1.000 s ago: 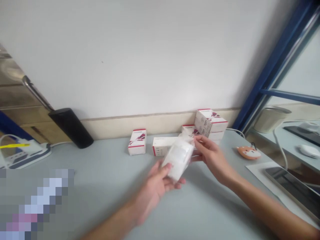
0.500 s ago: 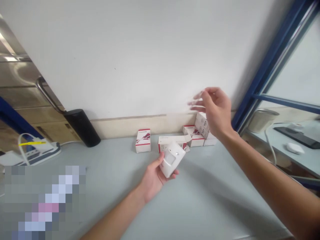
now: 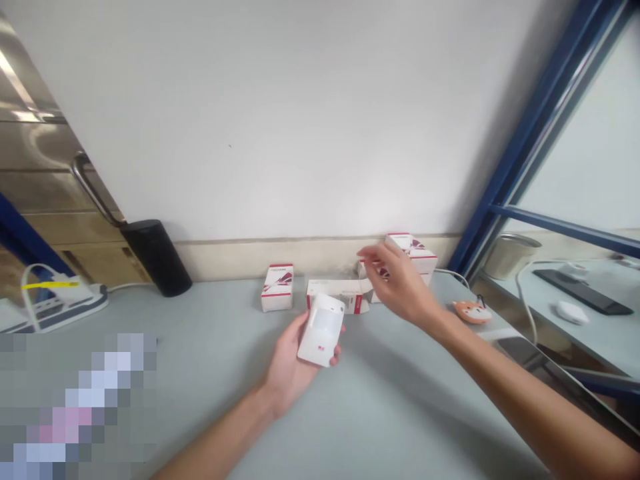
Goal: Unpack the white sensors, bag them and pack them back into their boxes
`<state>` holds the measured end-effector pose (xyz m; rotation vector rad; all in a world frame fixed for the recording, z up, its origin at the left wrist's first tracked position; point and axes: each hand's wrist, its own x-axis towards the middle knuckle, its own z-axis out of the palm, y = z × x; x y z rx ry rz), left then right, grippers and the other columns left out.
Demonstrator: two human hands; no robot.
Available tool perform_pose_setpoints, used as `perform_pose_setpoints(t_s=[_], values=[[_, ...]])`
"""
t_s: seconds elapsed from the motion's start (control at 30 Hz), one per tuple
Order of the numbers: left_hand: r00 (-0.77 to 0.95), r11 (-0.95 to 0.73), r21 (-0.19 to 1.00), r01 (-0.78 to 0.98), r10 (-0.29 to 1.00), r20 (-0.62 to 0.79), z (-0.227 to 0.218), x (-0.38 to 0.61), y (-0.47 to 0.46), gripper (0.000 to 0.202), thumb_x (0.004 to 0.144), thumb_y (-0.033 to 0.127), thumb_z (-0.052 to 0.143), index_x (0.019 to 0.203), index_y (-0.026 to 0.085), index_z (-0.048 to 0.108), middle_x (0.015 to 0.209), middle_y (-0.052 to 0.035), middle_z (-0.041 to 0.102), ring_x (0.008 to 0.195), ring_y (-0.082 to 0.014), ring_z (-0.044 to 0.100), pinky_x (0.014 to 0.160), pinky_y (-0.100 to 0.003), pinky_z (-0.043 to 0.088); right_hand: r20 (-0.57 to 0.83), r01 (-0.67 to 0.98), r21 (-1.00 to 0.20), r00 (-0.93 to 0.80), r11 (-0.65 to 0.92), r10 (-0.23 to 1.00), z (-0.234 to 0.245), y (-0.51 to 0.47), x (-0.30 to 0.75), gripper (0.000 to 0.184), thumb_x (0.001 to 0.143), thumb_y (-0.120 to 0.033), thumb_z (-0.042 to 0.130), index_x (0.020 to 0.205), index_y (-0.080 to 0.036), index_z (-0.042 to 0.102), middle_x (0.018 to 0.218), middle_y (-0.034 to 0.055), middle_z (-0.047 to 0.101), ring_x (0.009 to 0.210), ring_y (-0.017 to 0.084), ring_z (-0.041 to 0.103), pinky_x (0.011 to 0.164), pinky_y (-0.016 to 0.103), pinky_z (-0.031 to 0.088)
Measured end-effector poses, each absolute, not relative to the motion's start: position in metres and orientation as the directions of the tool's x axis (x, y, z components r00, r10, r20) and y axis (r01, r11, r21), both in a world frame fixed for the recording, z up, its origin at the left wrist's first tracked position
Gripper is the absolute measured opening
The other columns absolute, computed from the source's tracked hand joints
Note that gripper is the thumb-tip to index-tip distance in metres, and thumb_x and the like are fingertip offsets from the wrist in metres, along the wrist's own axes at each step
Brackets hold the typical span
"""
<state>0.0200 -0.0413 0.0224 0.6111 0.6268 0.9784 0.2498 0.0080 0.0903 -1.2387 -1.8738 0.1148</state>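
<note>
A pale wall panel (image 3: 280,133) filled the upper half of the view, cut off at the top, and below it stood the grey bench (image 3: 225,327), its near edge out of frame. A blue frame (image 3: 525,133) slanted down on the right; past it lay a second surface (image 3: 590,343), cropped by the picture's edge. A pixelated patch (image 3: 75,407) masked the bench's near left part. The right hand (image 3: 397,280) hung before the stacked boxes (image 3: 423,263), hiding much of them, its fingers loosely bent, half open and visibly gripping nothing. The left hand (image 3: 293,360), palm up over the bench, had its fingers closed around the white device (image 3: 321,333), some of them out of sight behind it. At the left, a black cylinder (image 3: 157,258) leaned by the wall panel, beside a power strip (image 3: 75,310). A dark slab (image 3: 530,353) was partly covered by the right forearm. The device overlapped a lying box (image 3: 333,288), and its red mark was too small to read. An orange pouch (image 3: 471,312) sat near the slab.
</note>
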Motion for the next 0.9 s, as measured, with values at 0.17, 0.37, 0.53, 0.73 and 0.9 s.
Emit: perform_pose_setpoints(t_s=[0.17,0.37,0.53,0.73,0.9], values=[[0.39,0.347,0.798,-0.493,0.908,-0.154,0.016,0.022,-0.047,0.034,0.1,0.04,0.05,0.124,0.015,0.057,0.103,-0.0162,0.075,0.069,-0.0235,0.068,0.062,-0.034,0.048,0.313,0.542,-0.748,-0.222,0.384,0.923,0.061,-0.005,0.232,0.027,0.102,-0.042,0.051,0.109,-0.024,0.069,0.085,0.0015,0.072,0.069,0.017,0.063,0.066,0.03,0.049],[0.404,0.306,0.84,-0.448,0.908,-0.115,0.014,0.019,-0.046,0.027,0.101,0.039,0.046,0.119,0.021,0.053,0.111,-0.0135,0.072,0.067,-0.021,0.065,0.061,-0.035,0.047,0.166,0.249,-0.948,-0.149,0.199,0.975,0.024,-0.011,0.22,0.034,0.103,-0.05,0.05,0.102,-0.022,0.068,0.078,-0.0007,0.063,0.069,0.015,0.056,0.064,0.027,0.045],[0.44,0.321,0.831,-0.454,0.892,-0.104,0.012,0.014,-0.043,0.023,0.102,0.039,0.041,0.118,0.024,0.049,0.095,-0.0073,0.07,0.066,-0.0208,0.064,0.06,-0.033,0.046,0.018,0.074,-0.997,-0.174,0.031,0.985,0.021,-0.013,0.213,0.042,0.097,-0.063,0.055,0.095,-0.022,0.066,0.059,-0.0065,0.042,0.055,0.013,0.039,0.052,0.025,0.031],[0.485,0.367,0.841,-0.398,0.862,-0.147,0.01,0.006,-0.033,0.029,0.1,0.039,0.038,0.123,0.024,0.045,0.068,-0.0028,0.064,0.056,-0.0212,0.061,0.055,-0.03,0.043,0.021,0.005,-1.0,-0.141,0.022,0.99,0.012,-0.011,0.212,0.05,0.094,-0.07,0.057,0.09,-0.021,0.065,0.057,-0.0067,0.039,0.053,0.013,0.035,0.051,0.026,0.027],[0.507,0.394,0.847,-0.356,0.843,-0.179,0.009,0.004,-0.023,0.033,0.099,0.042,0.039,0.127,0.025,0.045,0.071,-0.0026,0.064,0.052,-0.0224,0.063,0.049,-0.029,0.042,0.104,-0.04,-0.994,-0.126,0.1,0.986,0.0,-0.017,0.213,0.048,0.096,-0.069,0.056,0.09,-0.022,0.06,0.058,-0.0077,0.038,0.054,0.012,0.032,0.051,0.025,0.025]])
